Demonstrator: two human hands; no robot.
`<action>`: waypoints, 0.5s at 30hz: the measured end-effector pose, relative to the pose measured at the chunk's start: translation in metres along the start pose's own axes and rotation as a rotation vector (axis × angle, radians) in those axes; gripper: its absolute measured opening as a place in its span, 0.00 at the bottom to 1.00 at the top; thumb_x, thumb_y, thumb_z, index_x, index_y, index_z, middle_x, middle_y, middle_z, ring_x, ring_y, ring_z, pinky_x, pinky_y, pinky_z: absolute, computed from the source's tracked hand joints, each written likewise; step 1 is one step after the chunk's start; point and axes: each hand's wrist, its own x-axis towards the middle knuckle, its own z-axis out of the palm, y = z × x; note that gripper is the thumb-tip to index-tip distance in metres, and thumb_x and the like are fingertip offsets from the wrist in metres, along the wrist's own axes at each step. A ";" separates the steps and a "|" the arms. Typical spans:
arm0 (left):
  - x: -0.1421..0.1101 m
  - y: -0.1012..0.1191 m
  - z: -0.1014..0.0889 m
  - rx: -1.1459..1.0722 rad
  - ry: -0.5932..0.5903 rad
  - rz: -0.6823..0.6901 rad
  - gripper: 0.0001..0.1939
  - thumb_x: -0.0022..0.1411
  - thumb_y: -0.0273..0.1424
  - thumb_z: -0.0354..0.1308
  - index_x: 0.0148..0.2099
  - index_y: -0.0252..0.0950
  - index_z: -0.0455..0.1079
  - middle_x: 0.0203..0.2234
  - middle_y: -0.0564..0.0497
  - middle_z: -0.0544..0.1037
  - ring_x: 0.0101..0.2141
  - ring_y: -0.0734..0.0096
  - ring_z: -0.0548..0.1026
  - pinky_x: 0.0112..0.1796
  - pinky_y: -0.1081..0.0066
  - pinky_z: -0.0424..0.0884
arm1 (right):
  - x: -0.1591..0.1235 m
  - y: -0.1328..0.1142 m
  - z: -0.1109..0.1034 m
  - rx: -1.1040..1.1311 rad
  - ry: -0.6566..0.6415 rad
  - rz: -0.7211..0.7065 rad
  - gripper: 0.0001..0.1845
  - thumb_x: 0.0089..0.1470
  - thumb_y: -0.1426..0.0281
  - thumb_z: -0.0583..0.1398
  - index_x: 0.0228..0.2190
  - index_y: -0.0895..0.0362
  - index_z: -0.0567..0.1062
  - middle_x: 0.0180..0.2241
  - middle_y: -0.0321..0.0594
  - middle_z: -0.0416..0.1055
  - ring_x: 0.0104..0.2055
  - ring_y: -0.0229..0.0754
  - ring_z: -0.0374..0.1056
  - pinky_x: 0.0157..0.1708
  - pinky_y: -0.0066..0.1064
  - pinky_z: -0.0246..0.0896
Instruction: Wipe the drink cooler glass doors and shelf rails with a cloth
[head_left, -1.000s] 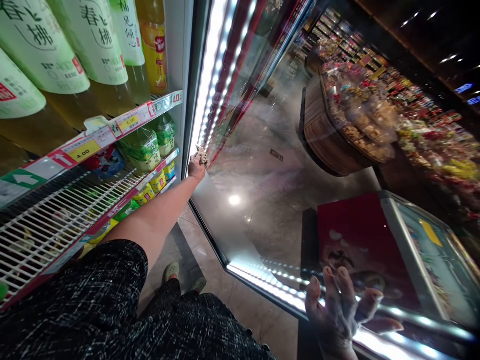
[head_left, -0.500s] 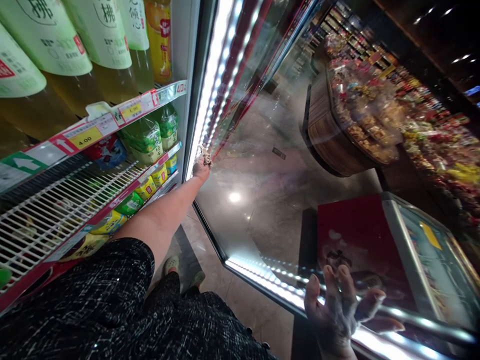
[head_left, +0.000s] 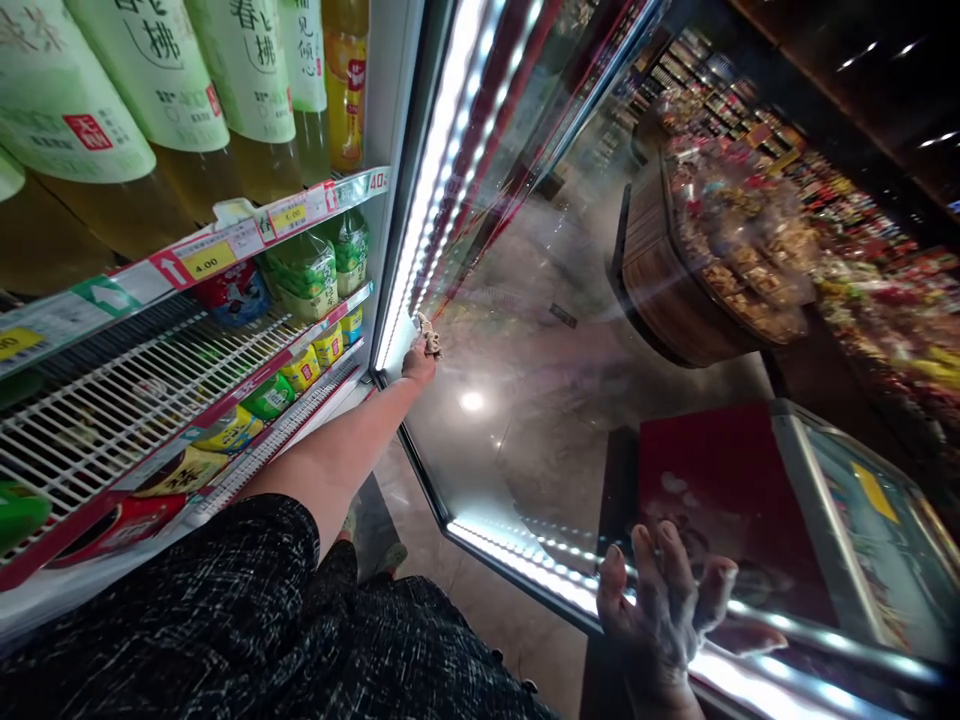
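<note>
In the head view my left arm stretches out from a black speckled sleeve. At its end my left hand (head_left: 418, 362) is closed around a small crumpled beige cloth (head_left: 429, 338). Both are against the glass of the open cooler door (head_left: 517, 400), close to the bright light strip on its hinge side. At lower right my right hand (head_left: 664, 600) has its fingers spread, touching or just in front of the door near its lit edge. Whether that palm presses the glass is unclear. A drinks shelf (head_left: 247, 235) stands left of my left arm.
Green-label bottles (head_left: 169, 75) fill the upper shelf. Packaged drinks (head_left: 274, 395) line the lower wire rack (head_left: 150, 410). Through the glass show a red chest freezer (head_left: 712, 500), a wooden display stand (head_left: 660, 260) with bagged goods, and tiled floor (head_left: 472, 630).
The view has shifted, so the shelf sits further right in it. My left hand and the cloth appear slightly lower and to the right; my right hand appears slightly further left.
</note>
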 end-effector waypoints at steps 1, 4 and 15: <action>-0.002 0.000 0.000 0.002 0.003 -0.001 0.05 0.58 0.28 0.61 0.39 0.42 0.72 0.33 0.48 0.78 0.41 0.62 0.76 0.43 0.66 0.73 | 0.000 0.000 0.000 0.009 -0.004 -0.002 0.36 0.55 0.75 0.66 0.63 0.56 0.65 0.61 0.52 0.67 0.71 0.60 0.49 0.68 0.61 0.47; -0.010 -0.002 0.002 0.008 0.012 -0.002 0.06 0.58 0.27 0.61 0.39 0.42 0.72 0.33 0.49 0.78 0.40 0.62 0.77 0.43 0.65 0.73 | 0.000 0.000 -0.001 0.023 0.007 -0.007 0.35 0.56 0.74 0.66 0.63 0.56 0.65 0.62 0.50 0.66 0.72 0.59 0.49 0.69 0.59 0.48; -0.028 -0.012 0.003 0.092 0.013 0.014 0.08 0.53 0.21 0.59 0.33 0.41 0.68 0.33 0.49 0.77 0.42 0.62 0.76 0.44 0.65 0.73 | 0.001 -0.004 -0.005 0.019 0.036 -0.052 0.36 0.56 0.75 0.66 0.63 0.58 0.64 0.62 0.51 0.67 0.72 0.57 0.48 0.68 0.54 0.51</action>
